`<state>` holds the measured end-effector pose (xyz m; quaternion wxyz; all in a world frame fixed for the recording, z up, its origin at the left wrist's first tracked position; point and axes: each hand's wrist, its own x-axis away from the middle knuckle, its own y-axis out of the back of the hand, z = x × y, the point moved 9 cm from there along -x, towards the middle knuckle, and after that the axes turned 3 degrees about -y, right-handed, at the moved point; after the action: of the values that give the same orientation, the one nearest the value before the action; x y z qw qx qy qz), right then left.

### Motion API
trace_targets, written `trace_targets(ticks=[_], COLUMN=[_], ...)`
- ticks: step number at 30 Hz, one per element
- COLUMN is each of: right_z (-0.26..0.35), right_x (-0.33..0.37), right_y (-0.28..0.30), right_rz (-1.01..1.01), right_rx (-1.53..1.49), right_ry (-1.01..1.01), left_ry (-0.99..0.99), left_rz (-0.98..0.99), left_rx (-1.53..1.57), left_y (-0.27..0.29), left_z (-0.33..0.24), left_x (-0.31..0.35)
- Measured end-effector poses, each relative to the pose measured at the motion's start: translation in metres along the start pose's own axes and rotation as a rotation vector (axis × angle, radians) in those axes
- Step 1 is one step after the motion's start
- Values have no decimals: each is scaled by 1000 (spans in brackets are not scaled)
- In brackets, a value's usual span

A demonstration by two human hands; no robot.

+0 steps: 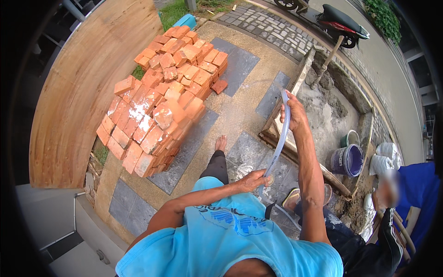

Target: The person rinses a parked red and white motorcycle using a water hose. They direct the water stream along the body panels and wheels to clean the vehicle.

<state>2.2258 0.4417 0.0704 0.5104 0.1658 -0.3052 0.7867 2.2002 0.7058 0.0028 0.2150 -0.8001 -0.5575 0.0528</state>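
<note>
A translucent plastic hose [278,150] runs up from near my waist. My right hand [295,112], arm stretched forward, grips it close to its upper end. Lower down, my left hand [253,181] is wrapped round the same hose in front of my shirt. A thin stream of water [258,83] leaves the hose end and arcs left. On that side stands a large stack of orange bricks [154,108], some splashed with white. One loose brick [219,86] lies at the stack's right edge.
A wooden-framed mixing trough [330,108] with wet mortar and a long-handled tool [330,60] stands right. Near it are a purple-lined bucket [347,160], a green bucket [351,138] and white sacks [386,156]. A co-worker [369,244] is close at lower right. Plywood [87,97] leans left; a motorcycle [334,23] stands beyond.
</note>
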Motion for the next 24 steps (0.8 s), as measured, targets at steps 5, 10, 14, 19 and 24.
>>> trace_targets(ticks=[5, 10, 14, 19, 24], right_z=[73, 143, 198, 242, 308], right_x=[-163, -286, -382, -515, -612], right_y=[20, -7, -12, 3, 33], right_rz=[-23, -22, -4, -125, -118], right_rx=[-319, -396, -524, -662, -753], right_ry=[-36, -69, -40, -37, -43], left_ry=[6, 45, 59, 85, 138], left_rz=[-69, -184, -186, -225, -141], left_rx=[193, 203, 260, 394, 395], left_y=[110, 199, 255, 359, 405], left_z=[-106, -193, -239, -265, -310], left_x=[-80, -159, -238, -340, -447])
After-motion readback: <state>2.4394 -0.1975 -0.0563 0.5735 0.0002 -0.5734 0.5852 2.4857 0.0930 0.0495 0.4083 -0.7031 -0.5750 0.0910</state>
